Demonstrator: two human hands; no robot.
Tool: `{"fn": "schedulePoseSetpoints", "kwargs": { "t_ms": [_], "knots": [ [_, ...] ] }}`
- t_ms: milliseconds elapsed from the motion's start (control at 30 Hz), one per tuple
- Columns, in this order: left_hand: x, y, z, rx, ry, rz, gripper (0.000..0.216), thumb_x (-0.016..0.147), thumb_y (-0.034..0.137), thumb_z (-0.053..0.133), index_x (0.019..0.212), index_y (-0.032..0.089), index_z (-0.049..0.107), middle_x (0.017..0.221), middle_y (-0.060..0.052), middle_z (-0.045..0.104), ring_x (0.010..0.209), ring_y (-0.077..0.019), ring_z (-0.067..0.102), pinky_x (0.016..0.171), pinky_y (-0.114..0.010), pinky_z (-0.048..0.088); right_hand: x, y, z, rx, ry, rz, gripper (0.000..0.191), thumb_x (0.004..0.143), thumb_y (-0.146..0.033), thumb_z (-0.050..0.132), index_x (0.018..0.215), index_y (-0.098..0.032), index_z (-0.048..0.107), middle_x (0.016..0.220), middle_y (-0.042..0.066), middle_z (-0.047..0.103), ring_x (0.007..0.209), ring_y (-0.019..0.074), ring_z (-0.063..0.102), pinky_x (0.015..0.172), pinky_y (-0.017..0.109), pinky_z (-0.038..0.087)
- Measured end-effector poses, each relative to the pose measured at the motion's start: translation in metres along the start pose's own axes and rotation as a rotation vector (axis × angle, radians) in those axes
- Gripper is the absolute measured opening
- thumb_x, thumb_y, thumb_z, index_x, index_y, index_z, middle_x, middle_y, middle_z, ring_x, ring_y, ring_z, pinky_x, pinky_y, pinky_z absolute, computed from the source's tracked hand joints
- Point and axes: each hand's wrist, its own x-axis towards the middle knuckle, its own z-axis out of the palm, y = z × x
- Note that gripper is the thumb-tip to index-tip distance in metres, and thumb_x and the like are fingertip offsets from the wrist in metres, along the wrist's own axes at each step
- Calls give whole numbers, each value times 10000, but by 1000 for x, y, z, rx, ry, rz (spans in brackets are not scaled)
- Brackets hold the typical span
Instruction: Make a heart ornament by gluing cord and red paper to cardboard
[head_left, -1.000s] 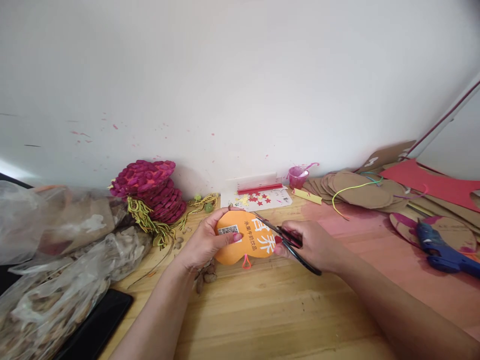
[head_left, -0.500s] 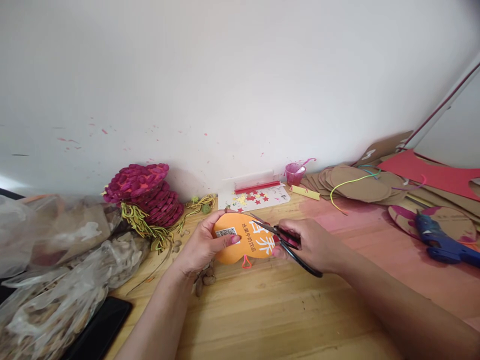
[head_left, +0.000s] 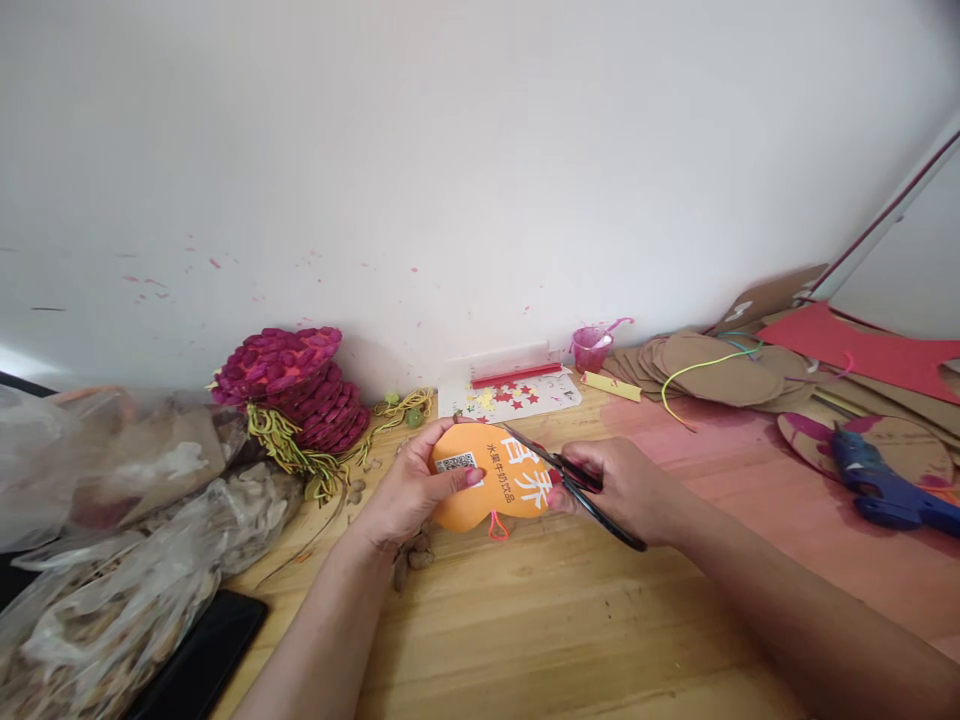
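Observation:
My left hand [head_left: 424,475] grips the left side of an orange printed card [head_left: 480,450], its thumb pressed on the face beside a QR code. The card has rounded edges, white and dark lettering, and a small neon pink-orange cord loop [head_left: 498,527] at its lower edge. My right hand [head_left: 615,490] is closed around black-handled scissors [head_left: 592,505]. The blades lie at the card's right edge, pointing up and left. My right fingertips are by the card's lower right edge, and whether they touch it I cannot tell. Several peanuts [head_left: 412,560] lie below my left hand.
Left are a magenta-painted stack [head_left: 300,385] with yellow-green yarn [head_left: 292,455], plastic bags [head_left: 135,570] and a black phone [head_left: 202,650]. Behind lie paper stars [head_left: 514,395] on a white sheet and a pink cup [head_left: 591,348]. Right are cardboard discs [head_left: 720,370] and a blue glue gun [head_left: 874,475].
The scissor blades look closer together than before, with the tip near the card's upper edge. Both hands stay in nearly the same place; the whole view has shifted slightly.

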Motion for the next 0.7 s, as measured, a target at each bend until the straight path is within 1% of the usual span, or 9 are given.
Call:
{"fn": "schedulePoseSetpoints", "kwargs": {
  "t_ms": [167,367,500,600,700],
  "knots": [
    [-1,1,2,-9,-6,-27,544,650,220,880,1124,213,612,980,-13,687,807,-139,640,724,-241,539,1,0,-1,-12,0,10,420,812,-525,672,643,-201,462,597,-56,352,564,112,336,503,243,211],
    [-1,3,1,-2,-4,-45,522,639,230,882,1091,218,621,921,2,683,778,-138,636,713,-242,538,3,-2,-4,-73,0,52,448,777,-546,696,622,-202,454,573,-54,394,554,113,338,499,244,213],
    [-1,3,0,15,-10,-43,522,643,232,880,1098,222,624,927,0,686,790,-143,641,704,-236,536,4,0,-4,-61,-25,46,467,786,-554,687,614,-203,432,573,-59,377,554,111,335,496,244,208],
    [0,2,-1,19,-8,-34,530,642,229,879,1109,228,628,939,0,688,807,-143,643,714,-230,534,5,2,-4,-46,-35,64,470,788,-569,680,610,-202,446,575,-58,380,554,112,342,496,247,212],
    [0,1,0,15,11,-42,551,637,239,879,1124,233,619,940,1,687,796,-142,644,713,-233,536,7,6,-1,-42,-9,69,472,786,-564,687,603,-200,450,570,-58,374,553,112,337,497,250,209]
  ]
}}
